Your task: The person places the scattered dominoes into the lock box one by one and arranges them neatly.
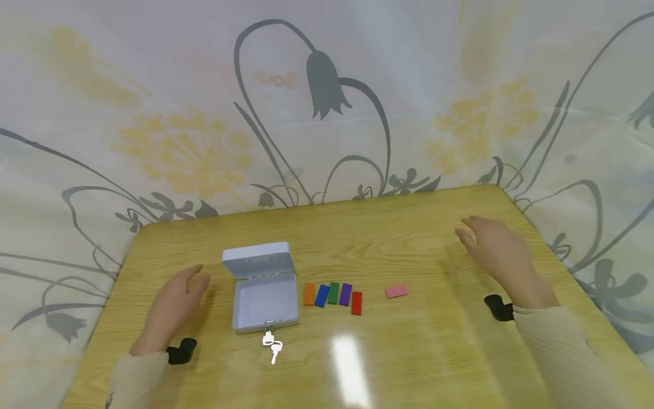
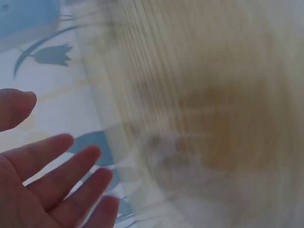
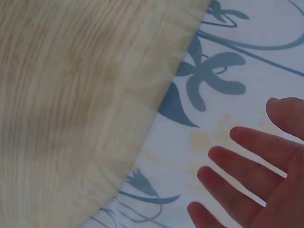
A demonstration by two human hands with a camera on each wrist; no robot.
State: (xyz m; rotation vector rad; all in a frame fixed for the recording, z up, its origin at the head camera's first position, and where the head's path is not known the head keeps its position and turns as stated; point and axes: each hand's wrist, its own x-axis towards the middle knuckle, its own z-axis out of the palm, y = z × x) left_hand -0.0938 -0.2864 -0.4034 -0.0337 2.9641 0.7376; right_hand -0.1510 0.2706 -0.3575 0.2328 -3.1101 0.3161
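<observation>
In the head view my left hand [image 1: 171, 307] hovers over the table to the left of a white metal cash box [image 1: 266, 301]. The box's lid [image 1: 259, 260] is raised, and two keys [image 1: 272, 345] hang at its front lock. My right hand [image 1: 498, 253] is over the table's right side, far from the box. Both hands hold nothing; their fingers are spread and relaxed in the wrist views. Right of the box lie small flat blocks: orange [image 1: 309, 294], blue [image 1: 322, 296], green [image 1: 333, 293], purple [image 1: 345, 295] and red [image 1: 356, 303]. A pink block [image 1: 396, 291] lies apart, farther right.
The wooden table [image 1: 419, 352] has a glossy top with a bright light reflection near its front. A curtain [image 1: 327, 102] with grey flowers and yellow blooms stands behind it and at both sides. Black wrist straps [image 1: 498, 308] sit at the sleeves.
</observation>
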